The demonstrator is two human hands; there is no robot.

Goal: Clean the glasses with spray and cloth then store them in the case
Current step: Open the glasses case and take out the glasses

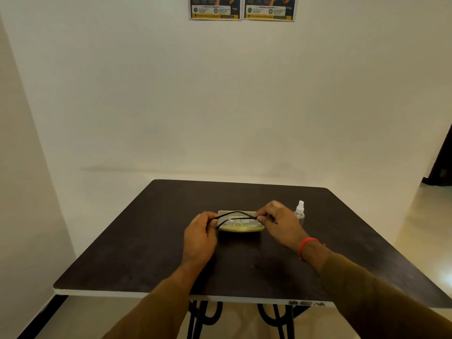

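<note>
Black-framed glasses (235, 217) hang just above an open, pale yellow-green case (247, 228) in the middle of the dark table (146, 253). My left hand (200, 234) pinches the frame's left end, and my right hand (278, 222) pinches its right end. The thin temple arms cross between the two hands, over the case. A small clear spray bottle (299, 211) with a white nozzle stands upright just right of my right hand. No cloth is in view.
The table stands against a plain white wall, with two posters (242, 8) high up. Its near edge (171, 295) is white, with black metal legs beneath. A dark doorway (442, 165) lies at the far right.
</note>
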